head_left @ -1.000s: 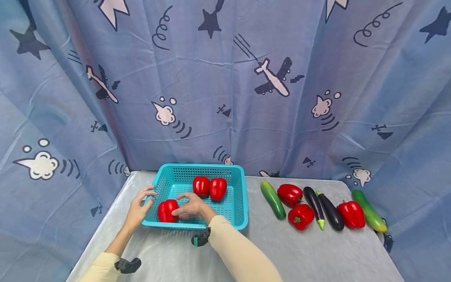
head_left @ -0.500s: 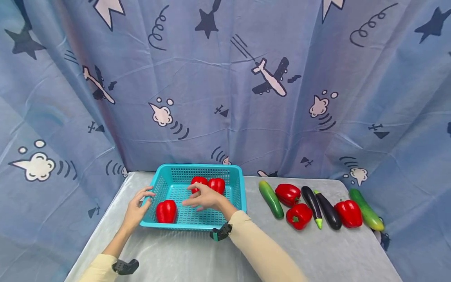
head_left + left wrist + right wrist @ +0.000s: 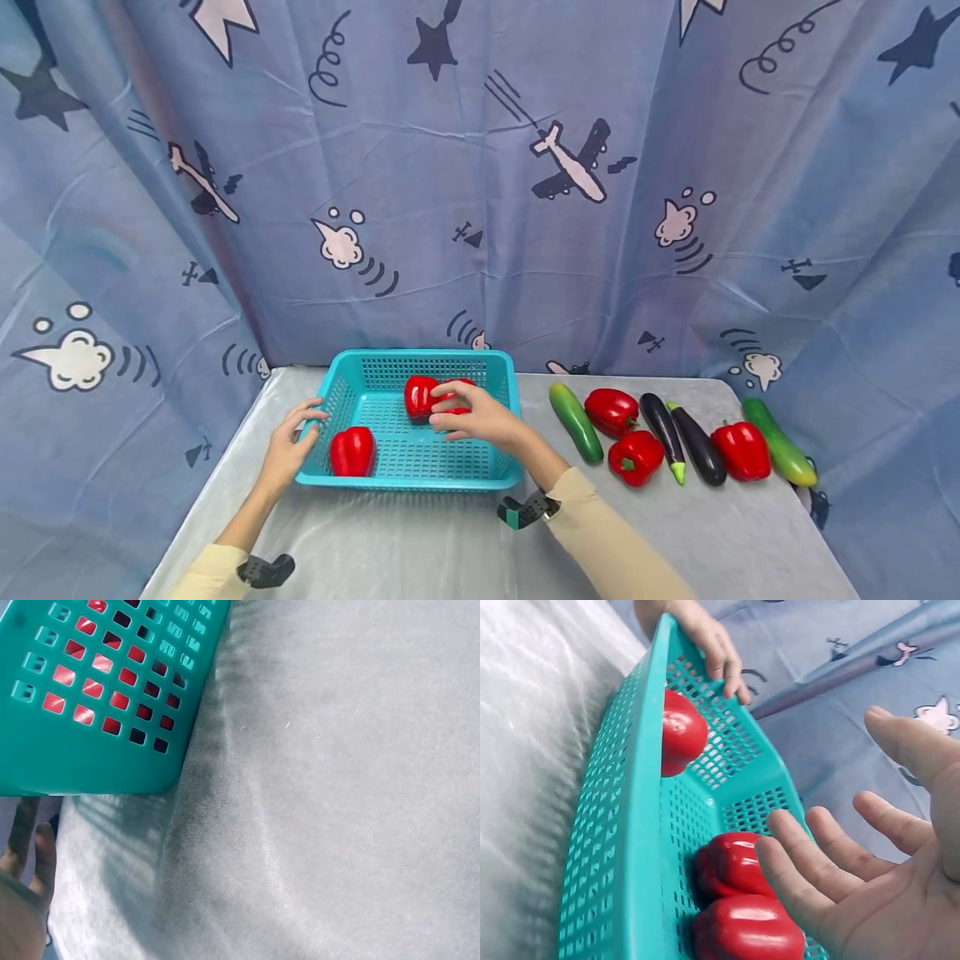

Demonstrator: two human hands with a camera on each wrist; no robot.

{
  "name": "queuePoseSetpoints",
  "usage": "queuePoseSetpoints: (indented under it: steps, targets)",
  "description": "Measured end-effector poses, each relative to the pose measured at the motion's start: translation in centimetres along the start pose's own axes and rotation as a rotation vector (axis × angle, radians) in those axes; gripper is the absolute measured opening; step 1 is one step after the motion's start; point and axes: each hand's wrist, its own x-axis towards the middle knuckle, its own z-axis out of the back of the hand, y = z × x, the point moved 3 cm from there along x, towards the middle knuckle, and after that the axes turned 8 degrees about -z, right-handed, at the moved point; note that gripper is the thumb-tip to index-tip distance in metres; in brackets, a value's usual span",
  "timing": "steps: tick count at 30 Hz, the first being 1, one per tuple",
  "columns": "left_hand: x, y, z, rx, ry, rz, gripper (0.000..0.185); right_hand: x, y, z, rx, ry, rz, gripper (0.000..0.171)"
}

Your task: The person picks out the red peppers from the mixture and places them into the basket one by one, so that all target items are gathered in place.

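A turquoise plastic basket (image 3: 405,483) stands on the grey cloth with red bell peppers in it. One bell pepper (image 3: 352,452) lies at the front left. Two others, a left one (image 3: 420,398) and a right one (image 3: 748,930), sit side by side toward the back right. My left hand (image 3: 287,446) rests at the basket's left rim, fingers loosely extended over it; in the left wrist view part of this hand is hidden behind the basket. My right hand (image 3: 480,414) hovers over the basket's right half with its fingers spread, holding nothing and partly covering the right pepper.
Right of the basket lie a cucumber (image 3: 576,423), bell peppers (image 3: 636,458), eggplants (image 3: 697,444) and another cucumber (image 3: 778,442) near the table's right edge. A patterned blue curtain (image 3: 480,183) hangs behind the table (image 3: 420,550).
My right hand has let go of the front-left bell pepper and moved right and slightly up, over the back-right peppers. The left hand has stayed at the rim.
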Motion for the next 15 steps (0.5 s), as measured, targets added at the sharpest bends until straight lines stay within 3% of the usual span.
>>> queuePoseSetpoints:
  steps: [9, 15]
  targets:
    - [-0.1, 1.2, -0.3, 0.006, 0.001, -0.093, 0.019, -3.5, -0.3, 2.6, 0.080, -0.109, 0.067, 0.041]
    - [0.0, 0.3, 0.1, -0.021, 0.002, -0.022, 0.021, -5.9, -0.8, 4.9, 0.127, -0.185, 0.083, 0.038]
